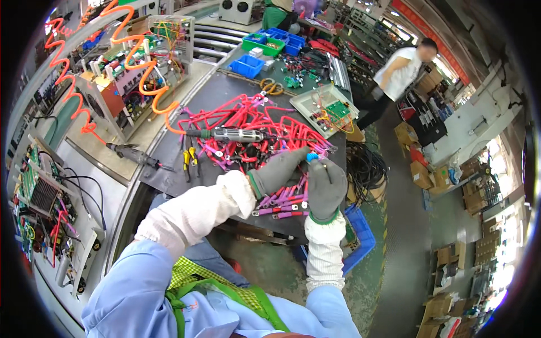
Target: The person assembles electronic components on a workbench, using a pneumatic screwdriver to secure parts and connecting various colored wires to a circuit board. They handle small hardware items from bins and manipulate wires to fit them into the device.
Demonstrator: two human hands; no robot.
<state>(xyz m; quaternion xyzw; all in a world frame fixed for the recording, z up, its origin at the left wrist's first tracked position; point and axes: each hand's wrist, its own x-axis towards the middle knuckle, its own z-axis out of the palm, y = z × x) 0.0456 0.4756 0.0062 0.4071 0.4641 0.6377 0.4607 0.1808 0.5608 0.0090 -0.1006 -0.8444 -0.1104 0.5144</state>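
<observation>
Both of my hands wear grey gloves and meet above the right end of a pile of red cables [242, 115]. A small bright blue piece [311, 157], too small to name, sits at the fingertips of my left hand [276, 173], which is closed in a pinch. Close beside it, my right hand [328, 188] is closed with its fingertips together; what they hold is hidden. Under the hands lie several short cable ends with purple sleeves and metal lugs [284, 207]. An air screwdriver [236, 134] on a coiled orange hose rests across the pile.
Yellow-handled pliers [190, 160] lie left of the pile. A panel with a green circuit board [338, 111] sits at the bench's right, blue bins [247, 66] farther back. A second screwdriver [135, 155] lies left. A blue crate [360, 239] stands low right; a person [400, 70] is in the aisle.
</observation>
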